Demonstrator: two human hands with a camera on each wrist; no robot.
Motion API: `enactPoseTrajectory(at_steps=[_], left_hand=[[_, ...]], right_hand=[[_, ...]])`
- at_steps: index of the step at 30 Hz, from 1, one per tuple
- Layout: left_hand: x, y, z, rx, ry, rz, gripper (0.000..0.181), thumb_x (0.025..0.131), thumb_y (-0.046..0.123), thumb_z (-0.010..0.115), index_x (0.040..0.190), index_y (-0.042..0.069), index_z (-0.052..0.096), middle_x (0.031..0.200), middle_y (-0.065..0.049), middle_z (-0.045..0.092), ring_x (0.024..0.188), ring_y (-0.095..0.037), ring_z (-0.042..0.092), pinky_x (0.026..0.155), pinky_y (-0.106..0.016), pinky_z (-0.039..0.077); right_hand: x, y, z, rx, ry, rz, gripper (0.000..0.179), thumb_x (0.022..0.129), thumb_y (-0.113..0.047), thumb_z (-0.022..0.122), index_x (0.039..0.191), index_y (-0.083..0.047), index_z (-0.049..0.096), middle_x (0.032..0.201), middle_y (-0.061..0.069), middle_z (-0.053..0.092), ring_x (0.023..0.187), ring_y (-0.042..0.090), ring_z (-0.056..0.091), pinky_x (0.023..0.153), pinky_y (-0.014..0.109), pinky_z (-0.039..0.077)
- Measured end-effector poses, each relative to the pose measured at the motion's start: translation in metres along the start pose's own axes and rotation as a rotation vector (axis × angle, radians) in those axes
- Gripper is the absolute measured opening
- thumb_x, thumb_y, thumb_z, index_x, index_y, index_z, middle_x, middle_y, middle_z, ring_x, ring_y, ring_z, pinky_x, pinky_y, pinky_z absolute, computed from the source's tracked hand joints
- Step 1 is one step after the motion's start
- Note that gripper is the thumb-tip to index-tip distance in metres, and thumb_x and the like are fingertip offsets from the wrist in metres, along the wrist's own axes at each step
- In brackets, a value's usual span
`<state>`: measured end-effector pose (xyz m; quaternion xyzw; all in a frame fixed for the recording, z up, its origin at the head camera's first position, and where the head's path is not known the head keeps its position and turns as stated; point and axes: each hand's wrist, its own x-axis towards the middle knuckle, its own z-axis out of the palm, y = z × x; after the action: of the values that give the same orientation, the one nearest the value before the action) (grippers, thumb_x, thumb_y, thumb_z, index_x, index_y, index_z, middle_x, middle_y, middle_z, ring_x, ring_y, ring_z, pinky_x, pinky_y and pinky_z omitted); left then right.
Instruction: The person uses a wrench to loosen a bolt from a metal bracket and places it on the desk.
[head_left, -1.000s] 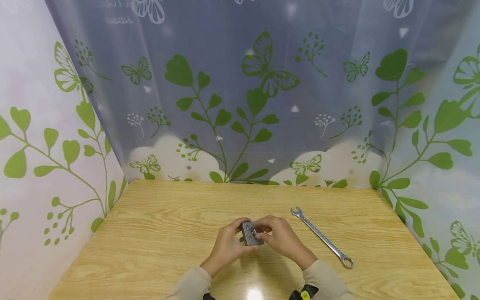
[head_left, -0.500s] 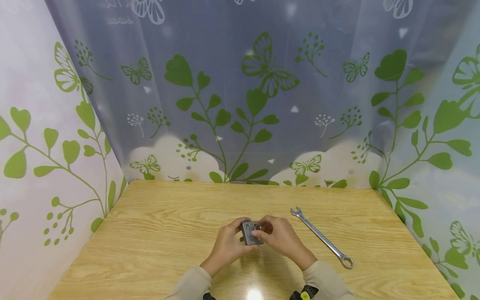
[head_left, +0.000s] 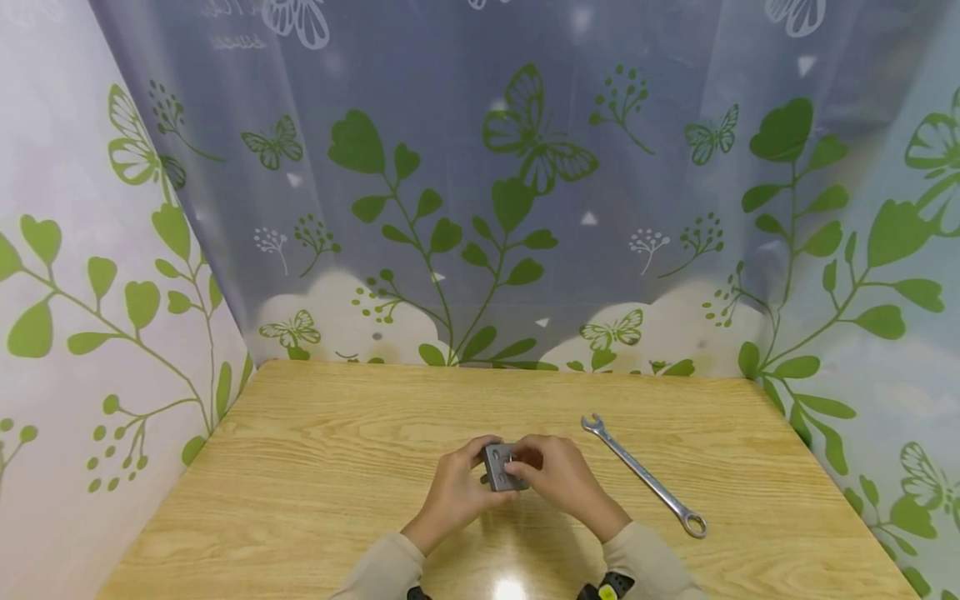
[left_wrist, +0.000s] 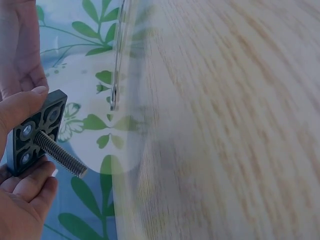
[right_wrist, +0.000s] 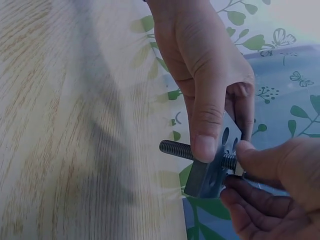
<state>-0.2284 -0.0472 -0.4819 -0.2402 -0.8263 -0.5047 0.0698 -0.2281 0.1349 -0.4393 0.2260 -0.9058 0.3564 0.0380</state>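
My left hand (head_left: 459,482) grips a small grey square plate (head_left: 495,468) by its edges above the table, with thumb and fingers on opposite sides. Its ribbed underside and corner holes face the left wrist view. Through its middle runs a threaded bolt (left_wrist: 61,154), whose long shank (right_wrist: 177,149) sticks out on the far side from my right hand. That right hand (head_left: 564,479) pinches the bolt's head end with thumb and fingers, as the right wrist view shows. A short stretch of thread shows between plate and fingertips there; the head is mostly hidden.
A silver combination wrench (head_left: 645,475) lies diagonally on the wooden table (head_left: 337,450), right of my hands. Curtains with green leaves and butterflies (head_left: 427,208) hang behind the table and along both sides.
My right thumb and fingers have shifted over the bolt's head, covering the shiny metal seen there before. My left hand and the plate stay nearly still; the wrench has not moved.
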Motion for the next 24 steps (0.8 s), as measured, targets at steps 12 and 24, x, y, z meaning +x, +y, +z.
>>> enactPoseTrajectory(at_steps=[12,24], left_hand=[[-0.0006,0.0001,-0.0005,0.009,-0.002,-0.005,0.068,0.068,0.015,0.087,0.126,0.000,0.056,0.119,-0.015,0.065,0.111,-0.027,0.063,0.093,-0.033,0.053],[0.0000,-0.0009,0.0002,0.018,-0.001,-0.001,0.071,0.067,0.013,0.088,0.127,-0.003,0.054,0.121,-0.017,0.064,0.112,-0.028,0.063,0.094,-0.035,0.052]], right_hand=[[-0.0020,0.0007,-0.0034,-0.016,-0.057,-0.145,0.026,0.082,0.002,0.071,0.104,-0.011,0.070,0.103,-0.001,0.064,0.091,0.014,0.062,0.080,0.037,0.055],[-0.0016,-0.0020,-0.0040,-0.021,-0.002,0.077,0.035,0.094,-0.040,0.060,0.094,-0.007,0.071,0.079,-0.002,0.065,0.068,0.008,0.057,0.059,0.024,0.050]])
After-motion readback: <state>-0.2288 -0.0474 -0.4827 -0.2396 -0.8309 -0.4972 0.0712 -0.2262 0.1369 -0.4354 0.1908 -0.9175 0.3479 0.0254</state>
